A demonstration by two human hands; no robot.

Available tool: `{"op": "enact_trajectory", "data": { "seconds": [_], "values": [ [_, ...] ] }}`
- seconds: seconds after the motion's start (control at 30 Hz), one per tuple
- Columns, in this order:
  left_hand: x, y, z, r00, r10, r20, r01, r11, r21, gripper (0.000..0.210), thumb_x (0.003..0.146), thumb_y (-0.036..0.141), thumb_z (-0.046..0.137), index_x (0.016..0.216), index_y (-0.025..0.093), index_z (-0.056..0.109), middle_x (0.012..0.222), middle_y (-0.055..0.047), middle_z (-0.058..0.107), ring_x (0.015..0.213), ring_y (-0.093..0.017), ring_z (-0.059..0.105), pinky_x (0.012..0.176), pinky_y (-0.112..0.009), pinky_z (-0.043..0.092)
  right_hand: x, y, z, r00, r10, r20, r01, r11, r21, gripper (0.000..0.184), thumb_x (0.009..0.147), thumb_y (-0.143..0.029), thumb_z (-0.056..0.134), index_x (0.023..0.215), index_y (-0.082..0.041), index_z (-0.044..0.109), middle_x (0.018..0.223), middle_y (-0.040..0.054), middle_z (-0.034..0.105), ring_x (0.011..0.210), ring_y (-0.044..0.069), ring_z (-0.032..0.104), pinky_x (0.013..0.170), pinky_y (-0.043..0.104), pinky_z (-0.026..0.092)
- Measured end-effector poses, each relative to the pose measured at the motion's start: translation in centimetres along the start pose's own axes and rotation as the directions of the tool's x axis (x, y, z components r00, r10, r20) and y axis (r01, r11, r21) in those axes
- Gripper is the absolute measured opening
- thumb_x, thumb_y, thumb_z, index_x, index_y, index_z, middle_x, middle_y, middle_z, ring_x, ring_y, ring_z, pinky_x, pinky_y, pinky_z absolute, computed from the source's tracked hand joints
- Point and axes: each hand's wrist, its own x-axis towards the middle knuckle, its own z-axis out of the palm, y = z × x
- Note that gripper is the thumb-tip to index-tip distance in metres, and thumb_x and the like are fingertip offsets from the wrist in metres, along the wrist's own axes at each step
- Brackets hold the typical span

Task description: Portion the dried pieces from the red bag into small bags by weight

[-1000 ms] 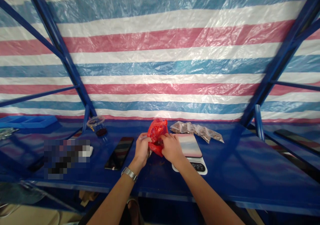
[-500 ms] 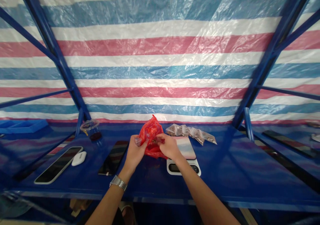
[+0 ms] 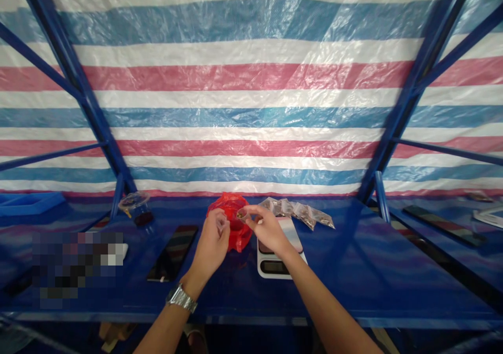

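Observation:
My left hand [image 3: 212,240], with a metal watch on the wrist, is closed on a small clear plastic bag [image 3: 222,220], mostly hidden by the fingers. Across from it, my right hand [image 3: 268,229] pinches a small clear thing with brownish bits [image 3: 241,214]; whether it is a cup or a bag I cannot tell. Both hands are over an open, crumpled red plastic bag [image 3: 238,240] on the blue table. Under my right hand stands a white kitchen scale [image 3: 275,268] with a shiny top plate. Behind it lie several filled zip bags [image 3: 304,213] in an overlapping row.
A dark phone [image 3: 173,254] lies left of the red bag. Farther left are a clear lidded cup [image 3: 141,212] with dark liquid and a blue tray [image 3: 33,203]. Blue metal posts [image 3: 94,113] frame a striped plastic sheet [image 3: 251,118] behind the table.
My right hand has come up out of the red bag with the small clear thing between its fingers. The red bag's upper edge has sunk lower and opened wider.

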Motion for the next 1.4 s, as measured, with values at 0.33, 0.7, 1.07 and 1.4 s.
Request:
{"op": "enact_trajectory", "data": {
  "seconds": [0.33,0.7,1.07,1.4],
  "values": [
    [-0.4,0.7,4.5,0.992,-0.039,0.116,0.036,0.999,0.030,0.031,0.082,0.012,0.065,0.111,0.023,0.064,0.104,-0.008,0.069,0.102,-0.027,0.065,0.090,-0.038,0.047,-3.0,-2.7,-2.4,0.953,-0.290,0.082,0.297,0.854,-0.428,0.049,0.086,0.000,0.051,0.124,-0.024,0.071,0.124,0.0094,0.066,0.120,0.024,0.059,0.107,0.042,0.048],
    [-0.4,0.7,5.0,0.989,-0.132,0.071,0.149,0.935,-0.323,0.025,0.081,0.018,0.071,0.105,0.020,0.064,0.100,-0.005,0.072,0.094,-0.022,0.068,0.088,-0.033,0.050,-2.6,-4.5,-1.1,0.914,-0.306,0.266,0.399,0.792,-0.461,0.077,0.077,0.009,0.042,0.138,-0.032,0.064,0.149,0.0020,0.054,0.128,0.019,0.060,0.110,0.030,0.048],
    [0.8,0.7,0.8,0.933,-0.342,-0.114,0.273,0.877,-0.396,0.034,0.074,0.032,0.080,0.098,0.023,0.058,0.073,0.004,0.058,0.063,-0.013,0.055,0.062,-0.025,0.044,-0.3,-2.9,1.3,0.962,-0.274,-0.005,0.231,0.822,-0.520,0.050,0.097,-0.009,0.045,0.142,-0.024,0.060,0.137,0.0102,0.062,0.125,0.025,0.060,0.111,0.042,0.046],
    [1.3,0.9,0.8,0.939,-0.247,-0.241,0.170,0.939,-0.300,0.024,0.080,0.025,0.074,0.098,0.021,0.058,0.087,0.000,0.062,0.079,-0.015,0.060,0.079,-0.028,0.048,-1.8,-2.8,3.3,0.948,-0.301,-0.106,0.236,0.884,-0.403,0.036,0.104,-0.019,0.041,0.131,-0.023,0.064,0.131,0.0111,0.063,0.123,0.024,0.060,0.111,0.041,0.045]
  ]
}}
